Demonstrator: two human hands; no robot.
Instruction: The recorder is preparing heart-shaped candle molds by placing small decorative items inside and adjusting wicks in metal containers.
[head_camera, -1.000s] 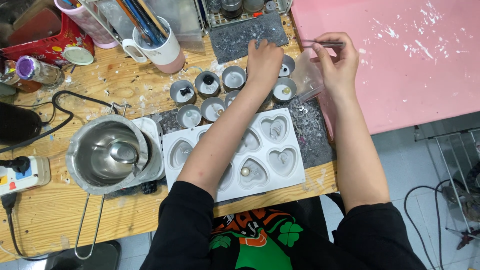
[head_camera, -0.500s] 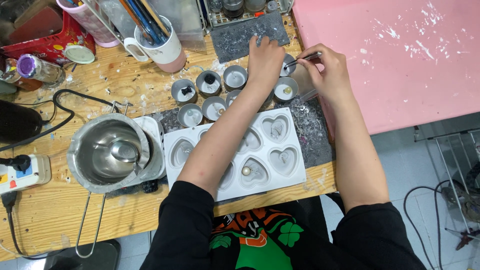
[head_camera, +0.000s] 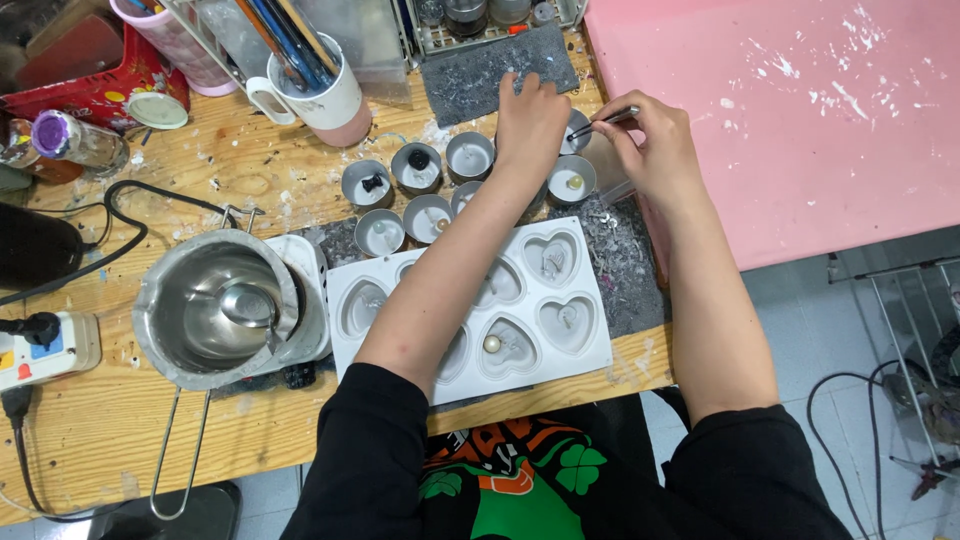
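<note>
**Tweezers at the tin cups**

Wooden and wax-spattered, the desk (head_camera: 250, 180) fills the head view, with a pink mat (head_camera: 800, 110) covering its right end and grey floor tiles showing below that.

Taking the white heart-shaped silicone mould (head_camera: 560, 310) as the landmark: it lies at the near edge of the desk, and several of its heart cavities hold small decorations, one of them a pale bead. Just beyond the mould stands a cluster of small round metal tin cups (head_camera: 415, 168), each with wax and a small piece inside. The left hand (head_camera: 530, 120) reaches over the mould and rests, fingers curled, on the far cups of that cluster; what its grip closes on is hidden under the hand, so I cannot tell. The right hand (head_camera: 655, 145), beyond the mould's right corner, has its grip pinched on thin metal tweezers (head_camera: 600, 118), whose tips point left to the cup (head_camera: 576, 125) just beside the left hand. Whether the tips hold anything is too small to tell.

Left of the mould sits a steel melting pot (head_camera: 215, 305) with a wire handle, on a white base. Beyond it stand a white mug (head_camera: 320, 100) full of tools, a red tin (head_camera: 95, 90) and a black cable (head_camera: 120, 215); a power strip (head_camera: 45, 350) lies at the far left.
</note>
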